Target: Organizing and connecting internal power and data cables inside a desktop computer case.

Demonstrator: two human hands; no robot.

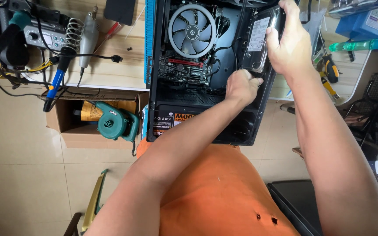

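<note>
Curled fingers of the right hand (290, 43) are wrapped around the upper end of one grey metal hard drive with a white label (259, 41), the thumb pressed on its labelled face and the fingertips hooked over its far edge. The drive is held tilted against the right inner wall of the open black computer case (158, 87). Its lower end is met by the left hand (241, 86), whose fingers are bent into a loose fist with the thumb tip touching the drive's bottom corner; whether anything is pinched inside that fist cannot be told.

Inside the case, one round grey cooler fan (192, 30) is seen to the left of the drive, with one green motherboard (184, 72) below the fan. One black power supply with an orange label (173, 119) is seated at the near end of the case.

Left of the case, on the pale wooden bench (110, 72), one blue-handled soldering iron (57, 81) is lodged in a coiled stand, and two small dark screws (129, 48) lie loose. One teal blower (114, 124) is kept in a cardboard box (73, 137) below the bench. Right of the case, one yellow-and-black screwdriver (329, 72) is laid.
</note>
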